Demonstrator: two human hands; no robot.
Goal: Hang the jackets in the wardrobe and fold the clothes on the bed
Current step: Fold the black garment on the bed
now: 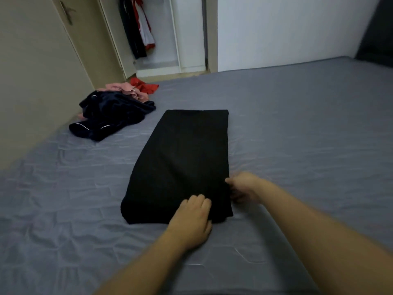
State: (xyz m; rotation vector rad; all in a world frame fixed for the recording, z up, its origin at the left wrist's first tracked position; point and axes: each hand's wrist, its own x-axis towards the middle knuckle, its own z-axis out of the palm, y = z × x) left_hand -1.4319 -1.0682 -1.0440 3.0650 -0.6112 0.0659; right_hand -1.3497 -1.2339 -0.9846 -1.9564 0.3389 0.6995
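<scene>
A black garment [180, 162] lies folded into a long strip on the grey bed [297, 135]. My left hand [192, 220] rests on its near end, fingers curled over the near edge. My right hand [244, 186] pinches the garment's right edge near that corner. A heap of unfolded clothes lies at the bed's far left: a dark navy piece [112, 118], a pink piece [125, 90] and a red piece [144, 86]. Beyond the bed the wardrobe [182, 50] stands open, with dark and red-and-white jackets [138, 28] hanging inside.
A beige door [70, 39] with a handle stands at the far left beside the wardrobe. A white wall [287, 33] runs behind the bed. The sheet is wrinkled around the garment.
</scene>
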